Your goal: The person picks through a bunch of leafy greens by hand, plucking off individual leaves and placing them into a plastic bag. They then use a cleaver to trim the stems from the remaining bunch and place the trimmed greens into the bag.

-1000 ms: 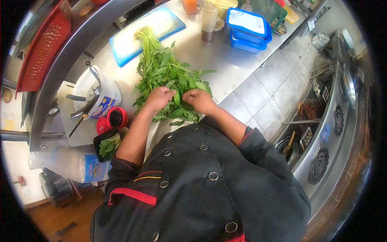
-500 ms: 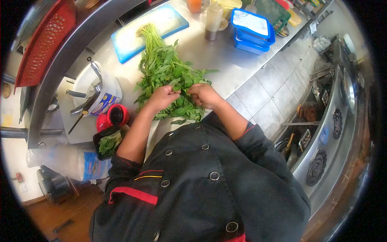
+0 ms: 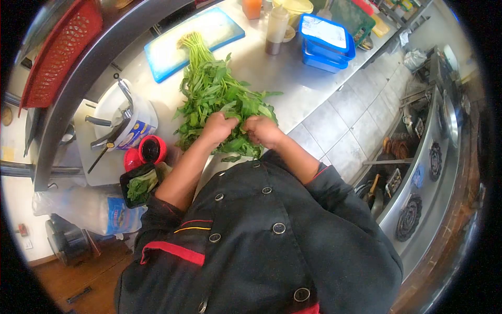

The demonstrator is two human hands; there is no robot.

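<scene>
A big bunch of leafy greens (image 3: 212, 86) lies on the steel counter, its cut stem ends resting on a white cutting board (image 3: 219, 32) with blue edges. My left hand (image 3: 219, 128) is closed in a pinch on leaves at the near end of the bunch. Close beside it, my right hand (image 3: 262, 131) is also closed, thumb and fingers pressed together on leaves. The fingertips of both hands are partly hidden among the foliage, so the exact leaves held are hard to make out.
Left of the greens stand a white bucket (image 3: 147, 112) with utensils, a red cup (image 3: 160, 149) and a black tray with leaves (image 3: 141, 186). Blue-lidded containers (image 3: 325, 44) and a squeeze bottle (image 3: 276, 29) stand at the back right. A stove (image 3: 423, 199) is across the tiled floor.
My left hand has shifted slightly right and my right hand slightly down and left, bringing them closer together. The bunch stays in place.
</scene>
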